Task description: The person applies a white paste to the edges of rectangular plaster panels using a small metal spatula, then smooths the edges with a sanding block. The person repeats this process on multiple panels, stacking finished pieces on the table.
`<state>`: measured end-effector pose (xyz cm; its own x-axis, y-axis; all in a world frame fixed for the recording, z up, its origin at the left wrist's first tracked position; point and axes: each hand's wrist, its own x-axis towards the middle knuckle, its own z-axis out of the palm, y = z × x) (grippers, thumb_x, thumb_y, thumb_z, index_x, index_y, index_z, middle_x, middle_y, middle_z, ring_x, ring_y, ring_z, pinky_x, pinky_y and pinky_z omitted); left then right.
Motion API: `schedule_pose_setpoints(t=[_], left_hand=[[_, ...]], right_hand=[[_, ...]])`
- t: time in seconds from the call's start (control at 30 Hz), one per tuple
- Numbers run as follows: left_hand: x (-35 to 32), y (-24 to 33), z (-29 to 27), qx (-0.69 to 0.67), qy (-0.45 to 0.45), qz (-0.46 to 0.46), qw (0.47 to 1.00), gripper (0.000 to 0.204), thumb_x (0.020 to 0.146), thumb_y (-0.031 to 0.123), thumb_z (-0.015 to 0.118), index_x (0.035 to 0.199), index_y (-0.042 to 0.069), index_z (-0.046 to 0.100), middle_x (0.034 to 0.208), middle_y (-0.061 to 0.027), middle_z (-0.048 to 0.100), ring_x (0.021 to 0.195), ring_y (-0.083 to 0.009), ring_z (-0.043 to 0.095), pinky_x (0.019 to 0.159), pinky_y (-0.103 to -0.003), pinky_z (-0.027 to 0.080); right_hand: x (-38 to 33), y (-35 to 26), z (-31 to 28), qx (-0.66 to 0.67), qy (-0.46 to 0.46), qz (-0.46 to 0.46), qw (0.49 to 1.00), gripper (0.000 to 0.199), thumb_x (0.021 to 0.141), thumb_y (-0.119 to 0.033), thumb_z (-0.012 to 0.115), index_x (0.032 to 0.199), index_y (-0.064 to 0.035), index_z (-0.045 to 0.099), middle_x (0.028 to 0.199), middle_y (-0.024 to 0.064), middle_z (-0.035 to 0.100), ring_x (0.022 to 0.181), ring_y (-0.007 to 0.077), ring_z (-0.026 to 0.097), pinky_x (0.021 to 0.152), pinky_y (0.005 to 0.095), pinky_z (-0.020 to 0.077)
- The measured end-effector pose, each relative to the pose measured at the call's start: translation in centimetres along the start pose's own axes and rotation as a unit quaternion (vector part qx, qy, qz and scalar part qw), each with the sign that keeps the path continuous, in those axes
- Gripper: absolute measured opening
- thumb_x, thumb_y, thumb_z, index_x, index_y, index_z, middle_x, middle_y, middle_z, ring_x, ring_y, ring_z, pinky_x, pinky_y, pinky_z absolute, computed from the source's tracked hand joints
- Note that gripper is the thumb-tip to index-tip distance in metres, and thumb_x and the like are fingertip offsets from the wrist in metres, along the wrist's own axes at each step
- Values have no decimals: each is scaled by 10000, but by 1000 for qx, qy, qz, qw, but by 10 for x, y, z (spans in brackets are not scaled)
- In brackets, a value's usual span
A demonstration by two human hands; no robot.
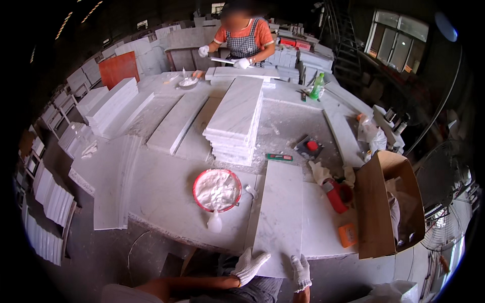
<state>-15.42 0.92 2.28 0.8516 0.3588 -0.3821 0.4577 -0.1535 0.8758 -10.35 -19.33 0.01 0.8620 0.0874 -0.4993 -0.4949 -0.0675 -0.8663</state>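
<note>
A long white-grey stone slab lies lengthwise before me, its near end at the table's front edge. My left hand, in a white knit glove, rests at the slab's near left edge with fingers stretched out and apart from the thumb. On the opposite edge my gloved right hand grips the slab, thumb on its top; its other fingers are partly hidden. Left of the slab stands a red-rimmed bowl of white paste, with a white-handled tool leaning out at its near side.
A tall stack of stone slabs stands mid-table. To the right are a red tape dispenser, an orange box and an open cardboard box. A green bottle stands farther back. Across the table, a gloved co-worker holds a strip.
</note>
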Motion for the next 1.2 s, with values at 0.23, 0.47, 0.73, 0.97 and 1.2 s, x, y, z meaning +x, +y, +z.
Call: schedule_pose_setpoints(t=[0.23, 0.47, 0.73, 0.97, 1.2], left_hand=[[1, 29, -25, -2, -28, 123, 992, 539, 839, 385, 777, 1076, -62, 592, 921, -207, 669, 856, -300, 648, 773, -403, 500], [-26, 49, -63, 9, -50, 135, 990, 489, 838, 352, 791, 1046, -47, 600, 894, -163, 686, 839, -236, 654, 753, -380, 503], [-41, 46, -107, -75, 35, 188, 979, 467, 857, 354, 778, 1055, -25, 591, 919, -138, 683, 842, -211, 645, 780, -357, 505], [-62, 41, -196, -150, 86, 84, 981, 421, 885, 280, 741, 1151, -13, 596, 987, -99, 682, 895, -147, 618, 818, -326, 501], [-85, 3, -273, -188, 224, 57, 955, 363, 902, 155, 715, 1208, 9, 587, 1058, -40, 664, 980, -92, 587, 851, -290, 499]], right_hand=[[-50, -16, 42, 149, -29, -119, 981, 377, 925, -196, 713, 1235, -9, 610, 1131, 85, 683, 1035, 162, 622, 936, 305, 496], [-88, -86, 59, 98, -6, -105, 990, 441, 895, -162, 735, 1265, 9, 565, 1109, 96, 680, 975, 159, 635, 851, 297, 525], [-85, -109, 94, 44, -136, -190, 971, 517, 871, -160, 740, 1304, 36, 537, 1126, 89, 659, 930, 145, 617, 795, 279, 522], [-75, -115, 189, 27, -277, -163, 947, 506, 892, -124, 708, 1321, 60, 513, 1163, 102, 643, 956, 124, 614, 771, 274, 520], [-90, -109, 287, -15, -347, -181, 920, 489, 894, -99, 700, 1309, 51, 487, 1166, 124, 642, 1021, 169, 617, 887, 306, 512]])
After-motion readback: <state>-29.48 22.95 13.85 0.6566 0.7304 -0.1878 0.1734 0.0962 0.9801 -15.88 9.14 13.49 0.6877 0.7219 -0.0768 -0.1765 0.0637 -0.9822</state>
